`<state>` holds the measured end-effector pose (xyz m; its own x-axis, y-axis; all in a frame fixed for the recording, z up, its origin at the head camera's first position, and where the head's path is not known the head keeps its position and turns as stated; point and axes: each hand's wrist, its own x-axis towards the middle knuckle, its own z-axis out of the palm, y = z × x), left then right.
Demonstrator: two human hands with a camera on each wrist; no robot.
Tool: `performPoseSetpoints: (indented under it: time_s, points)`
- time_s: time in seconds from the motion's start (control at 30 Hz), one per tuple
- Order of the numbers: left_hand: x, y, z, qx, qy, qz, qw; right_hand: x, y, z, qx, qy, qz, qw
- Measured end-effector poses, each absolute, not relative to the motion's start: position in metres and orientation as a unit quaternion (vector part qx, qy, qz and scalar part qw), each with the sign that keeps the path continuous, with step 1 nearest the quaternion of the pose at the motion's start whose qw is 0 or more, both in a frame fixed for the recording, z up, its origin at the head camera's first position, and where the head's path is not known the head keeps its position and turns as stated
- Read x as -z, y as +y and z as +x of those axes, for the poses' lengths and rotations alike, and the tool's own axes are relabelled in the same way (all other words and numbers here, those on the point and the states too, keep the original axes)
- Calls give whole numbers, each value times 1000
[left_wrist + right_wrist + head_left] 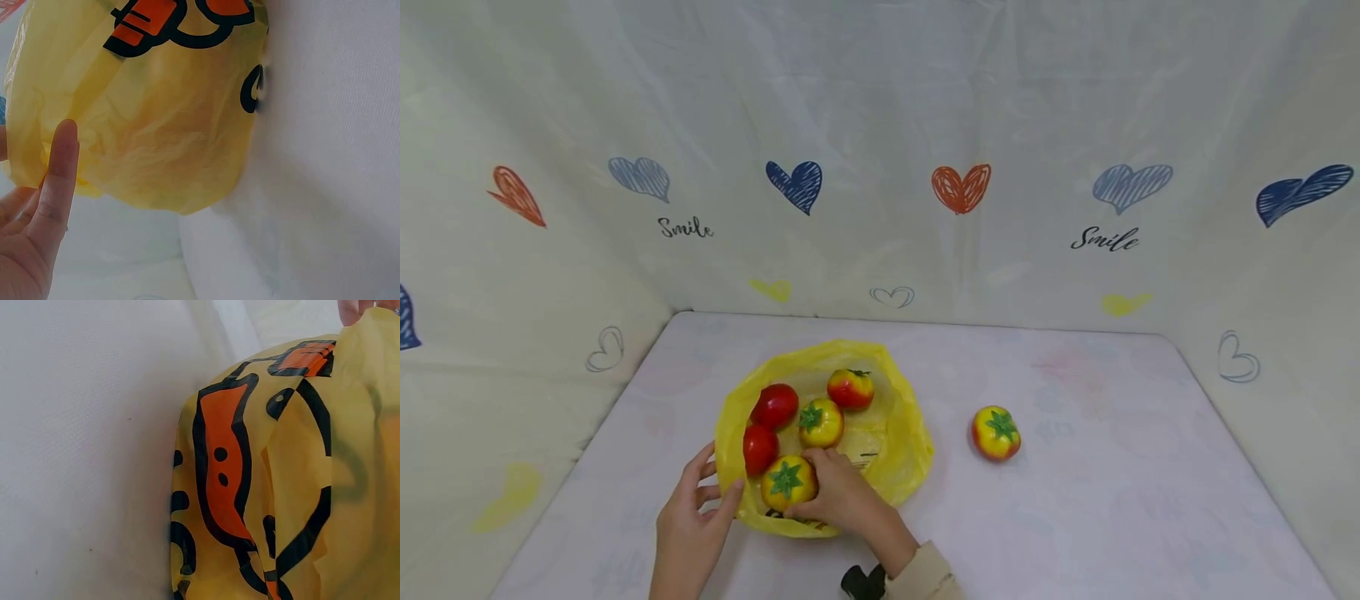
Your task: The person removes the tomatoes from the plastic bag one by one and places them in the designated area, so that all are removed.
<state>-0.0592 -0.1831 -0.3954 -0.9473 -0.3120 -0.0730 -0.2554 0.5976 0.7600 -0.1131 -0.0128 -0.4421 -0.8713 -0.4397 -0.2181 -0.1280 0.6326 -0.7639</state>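
- Head view shows the right hand (844,493) inside the open mouth of a yellow bag (906,442), reaching in from the near right.
- Its grip is narrowed to a fruit's width and has hold of a yellow fruit with a green star-shaped top (784,482), with digits on the fruit's far and near sides.
- That fruit sits at the near left of the bag, just beside a red fruit (761,450).
- The left hand (694,507) has its grip partly closed round the bag's left edge, thumb towards the near side and fingers on the outer side.
- Also in the bag are another red fruit (776,406), a yellow fruit (826,427) near the middle and a red-and-yellow fruit (850,389) towards the far side.
- One more red-and-yellow fruit (985,442) lies on the worktop (1120,483), to the right of the bag and well apart from both hands.
- Both wrist views show black-and-orange print (223,464) on the bag's outside.
- Behind the worktop hangs a pale backdrop (880,100) with hearts (962,190) and "Smile" lettering (685,227).
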Motion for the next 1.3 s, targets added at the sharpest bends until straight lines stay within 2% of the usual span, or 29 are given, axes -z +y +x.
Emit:
performPoseSetpoints:
  time_s: [0.67,1.3]
  points:
    - [398,-185,-56,422,-892,159,36,443,-20,-110,345,906,-155,191]
    - [398,-186,-60,420,-892,162,31,439,-11,-111,417,879,-149,176]
